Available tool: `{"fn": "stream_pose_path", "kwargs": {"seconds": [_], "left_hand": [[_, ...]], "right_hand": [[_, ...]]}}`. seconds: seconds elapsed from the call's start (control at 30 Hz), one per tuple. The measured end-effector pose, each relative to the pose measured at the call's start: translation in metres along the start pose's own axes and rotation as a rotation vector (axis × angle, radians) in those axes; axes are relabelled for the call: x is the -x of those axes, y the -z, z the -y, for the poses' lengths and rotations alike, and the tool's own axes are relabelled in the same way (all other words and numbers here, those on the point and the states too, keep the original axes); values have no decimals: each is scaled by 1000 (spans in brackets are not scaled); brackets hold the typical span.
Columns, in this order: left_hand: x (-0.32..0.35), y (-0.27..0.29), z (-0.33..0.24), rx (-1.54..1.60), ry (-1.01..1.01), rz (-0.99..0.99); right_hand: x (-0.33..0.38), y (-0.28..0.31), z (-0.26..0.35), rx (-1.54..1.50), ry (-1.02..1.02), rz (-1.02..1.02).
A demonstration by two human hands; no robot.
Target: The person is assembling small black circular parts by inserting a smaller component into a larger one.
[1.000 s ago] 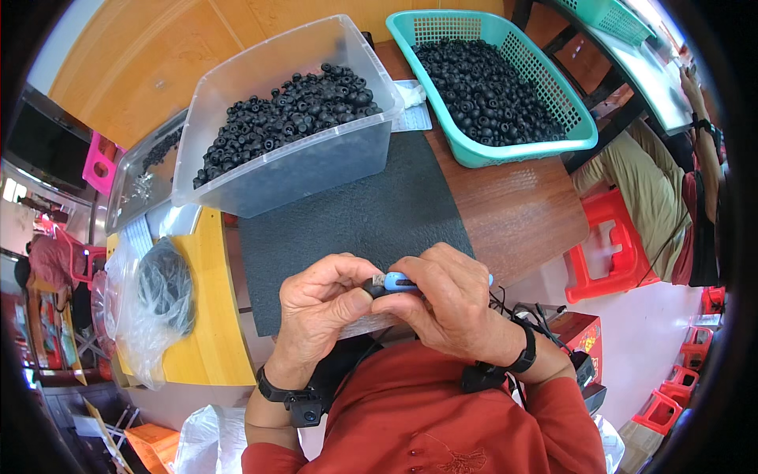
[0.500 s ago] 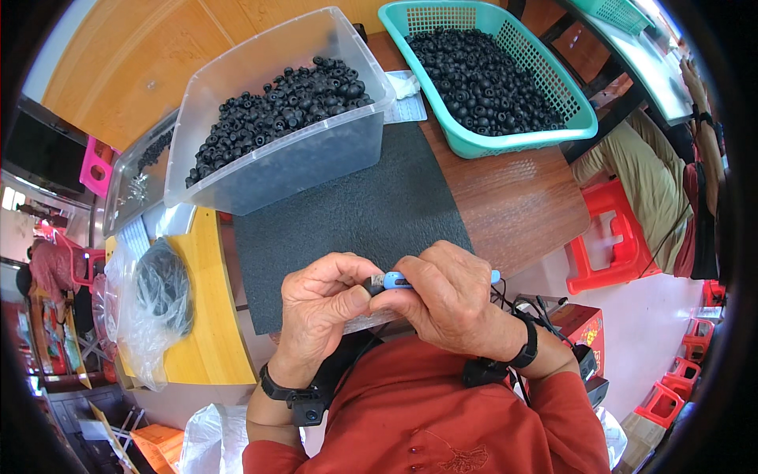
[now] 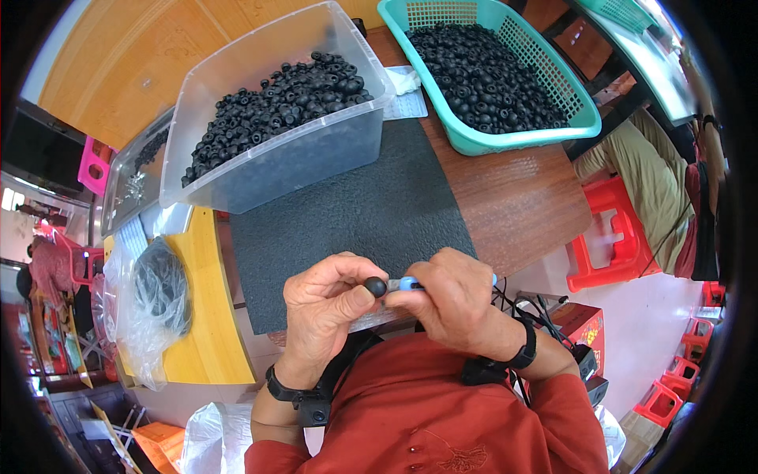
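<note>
Between the thumb and fingers of my left hand (image 3: 328, 304) is a small round black knob (image 3: 375, 287), its smooth domed side showing. My right hand (image 3: 458, 304) is wrapped round a small blue-handled knife (image 3: 409, 284). Its short metal end points left and reaches close to the knob; whether it touches cannot be made out. Both hands are over the near edge of a dark textured mat (image 3: 355, 209). Beyond them, a clear plastic bin (image 3: 292, 170) holds a heap of similar black pieces.
A teal basket (image 3: 505, 142) of black pieces stands at the far right of the brown table (image 3: 521, 209). To the left are a clear tray (image 3: 118, 186) and a bagged dark bundle (image 3: 162, 288). A red stool (image 3: 616, 237) and another person's legs (image 3: 643, 166) are at right.
The knob has turned in my left fingers so its round dome now faces up. My right hand and the knife have drawn slightly right, away from my left fingers.
</note>
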State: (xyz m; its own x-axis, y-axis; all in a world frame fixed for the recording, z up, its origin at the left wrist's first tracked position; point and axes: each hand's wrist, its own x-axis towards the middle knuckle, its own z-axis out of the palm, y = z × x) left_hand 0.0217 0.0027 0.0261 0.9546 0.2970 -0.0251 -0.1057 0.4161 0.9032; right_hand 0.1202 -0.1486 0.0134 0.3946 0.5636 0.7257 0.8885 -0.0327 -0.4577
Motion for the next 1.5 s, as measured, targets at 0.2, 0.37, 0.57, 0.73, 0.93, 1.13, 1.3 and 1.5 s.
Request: {"fn": "stream_pose_path", "kwargs": {"seconds": [0.2,0.37,0.57,0.73,0.93,1.13,1.3,1.5], "left_hand": [[-3,-2,4,-16,-53,39],[-8,-8,7,-151,-120,13],[-17,-16,16,-336,-184,26],[-19,-24,12,-235,-156,26],[-80,-64,-10,-587,-264,77],[-177,-107,-7,-970,-719,-63],[-154,-84,-32,-1057,-921,11],[-131,33,-102,-1399,-672,-192]], "right_hand": [[11,0,-8,-34,-92,-48],[4,7,-6,-211,-244,-47],[4,11,-7,-351,-493,-14],[10,20,-5,-465,-659,-44],[33,21,-15,-340,-813,4],[40,16,-14,-349,-750,40],[43,19,-18,-283,-749,64],[41,10,-21,-207,-627,81]]}}
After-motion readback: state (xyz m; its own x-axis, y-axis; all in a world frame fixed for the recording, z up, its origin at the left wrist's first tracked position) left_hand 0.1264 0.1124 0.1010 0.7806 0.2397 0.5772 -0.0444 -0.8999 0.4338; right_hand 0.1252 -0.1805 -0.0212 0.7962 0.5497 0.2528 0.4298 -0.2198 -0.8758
